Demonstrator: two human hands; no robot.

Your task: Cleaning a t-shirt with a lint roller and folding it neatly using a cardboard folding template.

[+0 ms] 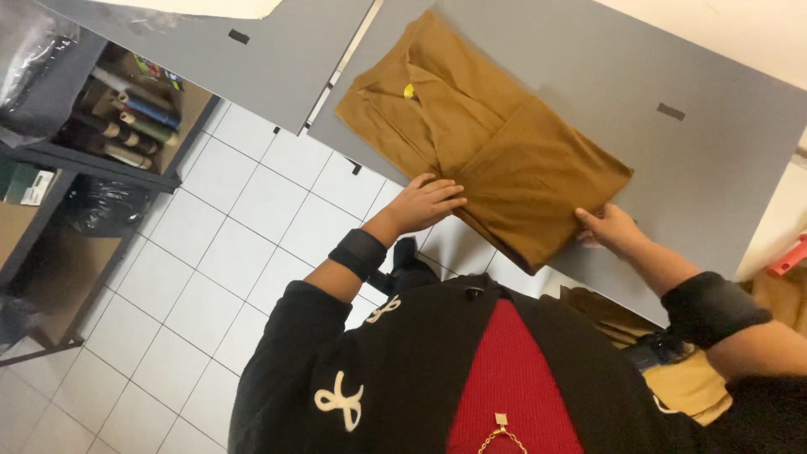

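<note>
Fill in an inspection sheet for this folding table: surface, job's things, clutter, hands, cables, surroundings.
Surface: grey table, small dark tape marks.
Job's things: brown garment, folded, with a yellow tag at the collar.
Clutter: nothing seen on the table.
Hands: left hand flat on the garment's near edge; right hand grips its corner.
Cables: nothing seen.
Surroundings: white tiled floor; shelf with fabric rolls; brown cloth pile by the person.

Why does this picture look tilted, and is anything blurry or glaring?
Head view: the camera is rolled, so the grey table runs diagonally; the folded brown garment is sharp and evenly lit, the left hand casts soft shadow; pale top corner washes out.
</note>
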